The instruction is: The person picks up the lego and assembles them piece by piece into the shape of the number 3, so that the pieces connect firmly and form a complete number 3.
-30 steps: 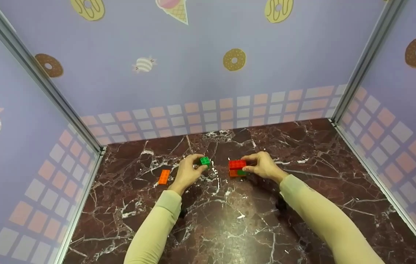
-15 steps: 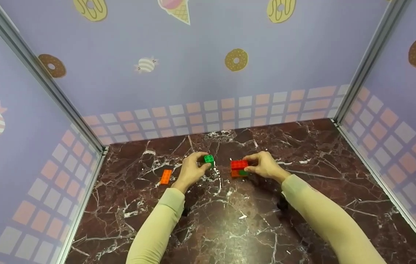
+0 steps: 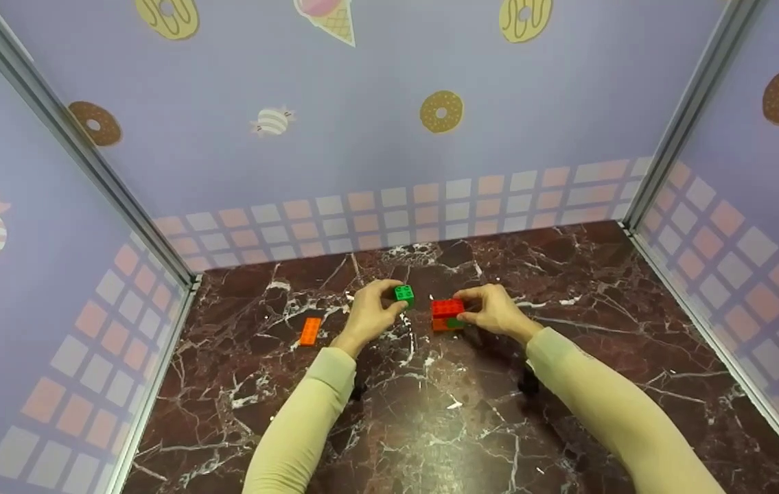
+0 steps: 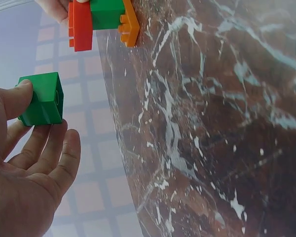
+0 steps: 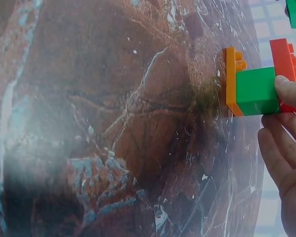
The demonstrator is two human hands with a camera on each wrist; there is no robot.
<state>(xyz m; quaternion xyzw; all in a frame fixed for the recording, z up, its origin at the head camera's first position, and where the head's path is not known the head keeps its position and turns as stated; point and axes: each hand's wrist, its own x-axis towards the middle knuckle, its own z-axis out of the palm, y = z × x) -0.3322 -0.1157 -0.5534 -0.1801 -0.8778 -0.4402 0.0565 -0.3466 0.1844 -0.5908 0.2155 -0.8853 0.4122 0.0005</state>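
My left hand (image 3: 374,312) pinches a small green brick (image 3: 403,295) between thumb and fingers, just above the marble floor; the same green brick (image 4: 42,99) shows in the left wrist view. My right hand (image 3: 492,310) holds a small stack (image 3: 447,314) resting on the floor: an orange plate below, a green brick in the middle, a red plate on top. In the right wrist view that stack (image 5: 256,81) is held by my fingertips. The green brick hangs a short way left of the stack, apart from it.
A loose orange brick (image 3: 309,331) lies flat on the dark marble floor (image 3: 430,412), left of my left hand. Lilac walls with sweets pictures (image 3: 389,123) close in the back and both sides.
My left hand has carried the green brick to the right, closer to the stack. My right hand and the stack have stayed put.
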